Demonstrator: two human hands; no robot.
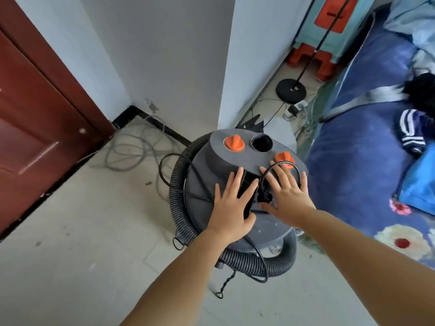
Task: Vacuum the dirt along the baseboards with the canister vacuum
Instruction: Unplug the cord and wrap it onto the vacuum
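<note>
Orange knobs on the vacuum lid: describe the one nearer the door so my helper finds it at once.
Start at the grey canister vacuum under both hands. On its raised lid, an open round port sits between two orange knobs. Yours is the door-side knob, with no cord over it; the other knob has a black cord looped across.

The vacuum (237, 161) lid is matt grey plastic, with 2 glossy orange plastic knobs (234, 143). Its hose (256, 263) is ribbed dark plastic; the cord (164, 165) looks like smooth black rubber. The floor (82, 243) is pale, dull tile, dusty and scuffed. The door (35, 114) is glossy red-brown wood. The bedcover (364, 149) is soft blue printed cloth.
</note>
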